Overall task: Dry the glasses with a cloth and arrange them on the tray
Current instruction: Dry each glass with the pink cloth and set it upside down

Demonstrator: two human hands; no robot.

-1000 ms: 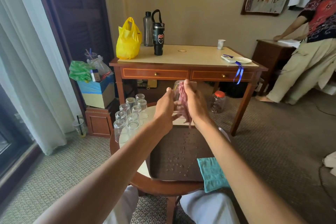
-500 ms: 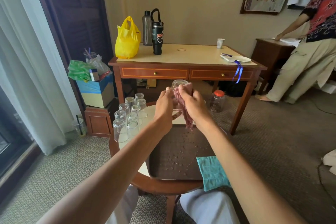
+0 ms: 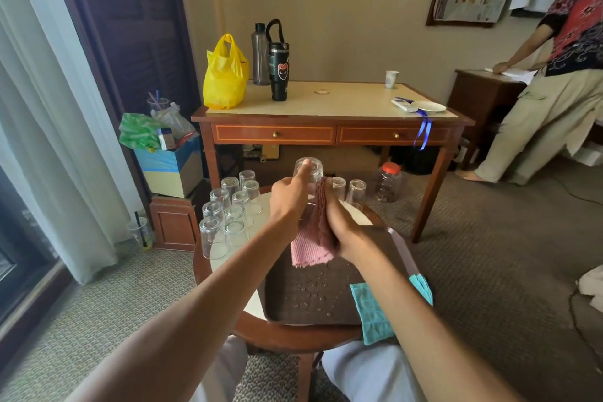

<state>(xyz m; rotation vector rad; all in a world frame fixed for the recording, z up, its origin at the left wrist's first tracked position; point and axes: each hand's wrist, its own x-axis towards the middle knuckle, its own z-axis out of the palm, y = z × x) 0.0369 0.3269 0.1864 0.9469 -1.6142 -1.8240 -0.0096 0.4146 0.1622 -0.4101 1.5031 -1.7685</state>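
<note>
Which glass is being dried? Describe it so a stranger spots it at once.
Start at the round table in front of the desk, with the dark tray on it. Over the tray's far end, the left hand holds one glass base up against a pink cloth in the right hand. It alone is lifted; the other glasses stand on the table.

**Soft daylight, wide-angle bend**

Daylight comes from the left through the curtain [image 3: 42, 140], leaving the room evenly bright with soft, faint shadows. The glasses [image 3: 236, 232] catch pale highlights. Verticals like the door [image 3: 130, 42] lean near the edges. Focus is sharp throughout.
</note>
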